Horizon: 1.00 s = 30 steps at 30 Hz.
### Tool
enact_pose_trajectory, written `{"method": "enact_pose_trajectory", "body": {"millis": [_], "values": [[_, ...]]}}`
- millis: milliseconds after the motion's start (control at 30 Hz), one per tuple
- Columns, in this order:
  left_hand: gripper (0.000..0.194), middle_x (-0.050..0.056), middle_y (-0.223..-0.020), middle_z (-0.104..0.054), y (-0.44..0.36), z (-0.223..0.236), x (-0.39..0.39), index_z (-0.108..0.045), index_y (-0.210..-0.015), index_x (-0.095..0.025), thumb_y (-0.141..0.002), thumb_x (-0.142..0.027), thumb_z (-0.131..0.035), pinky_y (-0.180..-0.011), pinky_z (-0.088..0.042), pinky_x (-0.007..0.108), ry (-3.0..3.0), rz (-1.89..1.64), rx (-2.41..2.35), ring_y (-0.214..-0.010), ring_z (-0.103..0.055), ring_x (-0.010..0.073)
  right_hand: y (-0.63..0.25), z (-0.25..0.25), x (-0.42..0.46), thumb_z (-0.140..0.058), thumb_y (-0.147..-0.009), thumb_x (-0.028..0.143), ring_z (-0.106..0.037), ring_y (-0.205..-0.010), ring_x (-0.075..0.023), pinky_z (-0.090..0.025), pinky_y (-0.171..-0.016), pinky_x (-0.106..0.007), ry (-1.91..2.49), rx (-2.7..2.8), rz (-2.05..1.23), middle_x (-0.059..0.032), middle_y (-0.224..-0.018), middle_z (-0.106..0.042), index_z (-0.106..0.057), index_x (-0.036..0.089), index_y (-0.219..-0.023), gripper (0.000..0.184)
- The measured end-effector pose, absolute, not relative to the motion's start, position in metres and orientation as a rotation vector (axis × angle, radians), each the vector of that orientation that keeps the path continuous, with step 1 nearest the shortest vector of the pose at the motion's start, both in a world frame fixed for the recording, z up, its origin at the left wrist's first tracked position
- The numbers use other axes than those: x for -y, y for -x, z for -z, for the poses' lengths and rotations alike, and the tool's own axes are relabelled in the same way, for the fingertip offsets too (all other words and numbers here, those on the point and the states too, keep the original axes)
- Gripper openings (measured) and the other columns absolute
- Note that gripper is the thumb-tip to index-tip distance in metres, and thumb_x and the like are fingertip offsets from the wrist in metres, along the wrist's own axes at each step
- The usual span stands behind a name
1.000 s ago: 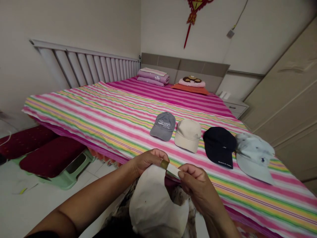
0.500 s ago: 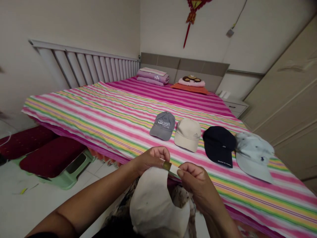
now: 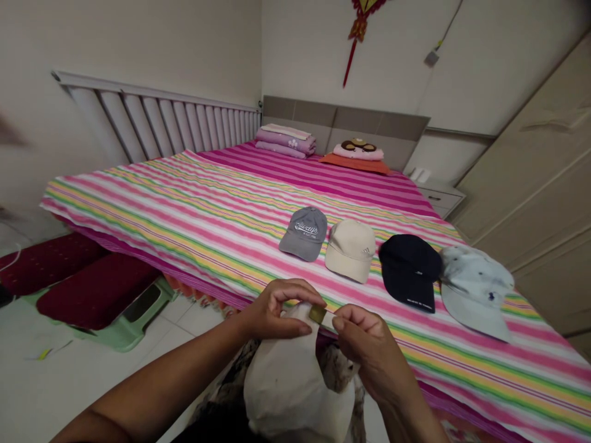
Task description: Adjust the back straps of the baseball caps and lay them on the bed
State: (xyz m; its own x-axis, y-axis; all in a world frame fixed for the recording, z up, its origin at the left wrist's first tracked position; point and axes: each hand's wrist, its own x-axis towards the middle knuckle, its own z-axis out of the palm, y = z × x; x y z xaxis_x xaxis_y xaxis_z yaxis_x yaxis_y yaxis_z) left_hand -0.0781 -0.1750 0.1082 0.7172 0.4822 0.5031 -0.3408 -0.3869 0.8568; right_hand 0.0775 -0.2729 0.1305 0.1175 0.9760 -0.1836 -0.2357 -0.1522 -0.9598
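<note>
Left hand (image 3: 272,314), thumb and fingers parted around the buckle (image 3: 317,314) of a white cap (image 3: 295,387), right hand (image 3: 372,344) pinching its strap (image 3: 328,321), four caps (image 3: 407,271) farther on the bed (image 3: 184,212)

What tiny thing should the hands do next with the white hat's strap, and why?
I'd say the left hand should pinch the gold-coloured clasp. Its thumb and fingers are spread apart close to the clasp, while the right hand already pinches the strap, so a pinch there would probably steady things.
</note>
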Motion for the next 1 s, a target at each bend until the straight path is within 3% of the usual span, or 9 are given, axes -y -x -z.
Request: {"method": "enact_pose_trajectory", "body": {"millis": [200,500,800,1000], "values": [[0.025,0.012,-0.089,-0.066,0.076,-0.114,0.180,-0.069,-0.094,-0.017,-0.070,-0.023,-0.066,-0.074,-0.046,0.030,-1.878,-0.986,-0.211,-0.083,-0.061,0.0205,-0.078,-0.134,0.275,-0.069,-0.060,0.035,-0.019,-0.039,-0.0037,-0.013,-0.040,-0.020,1.200,0.838,-1.308,0.0089,-0.040,-0.033,-0.052,0.016,-0.053,0.027],[0.027,0.011,-0.079,-0.069,0.074,-0.122,0.178,-0.067,-0.093,-0.013,-0.068,-0.024,-0.068,-0.080,-0.048,0.033,-2.160,-1.244,-0.053,-0.074,-0.064,0.0170,-0.077,-0.134,0.275,-0.068,-0.059,0.036,-0.020,-0.038,-0.0038,-0.012,-0.039,-0.020,1.212,0.855,-1.298,0.0090,-0.039,-0.033,-0.051,0.015,-0.052,0.028],[0.024,0.010,-0.077,-0.069,0.071,-0.129,0.180,-0.064,-0.087,-0.012,-0.065,-0.020,-0.070,-0.085,-0.046,0.033,-2.265,-1.243,-0.003,-0.072,-0.064,0.0155,-0.072,-0.131,0.276,-0.065,-0.066,0.040,-0.020,-0.038,-0.0040,-0.013,-0.039,-0.020,1.142,0.883,-1.328,0.0090,-0.041,-0.033,-0.051,0.016,-0.058,0.029],[0.019,0.009,-0.076,-0.069,0.074,-0.131,0.179,-0.064,-0.084,-0.013,-0.066,-0.020,-0.068,-0.084,-0.046,0.034,-2.237,-1.232,-0.044,-0.071,-0.064,0.0154,-0.082,-0.128,0.279,-0.061,-0.073,0.038,-0.038,-0.045,-0.0067,-0.027,-0.044,-0.019,1.086,0.940,-1.380,0.0048,-0.050,-0.048,-0.054,0.017,-0.071,0.023]]}}
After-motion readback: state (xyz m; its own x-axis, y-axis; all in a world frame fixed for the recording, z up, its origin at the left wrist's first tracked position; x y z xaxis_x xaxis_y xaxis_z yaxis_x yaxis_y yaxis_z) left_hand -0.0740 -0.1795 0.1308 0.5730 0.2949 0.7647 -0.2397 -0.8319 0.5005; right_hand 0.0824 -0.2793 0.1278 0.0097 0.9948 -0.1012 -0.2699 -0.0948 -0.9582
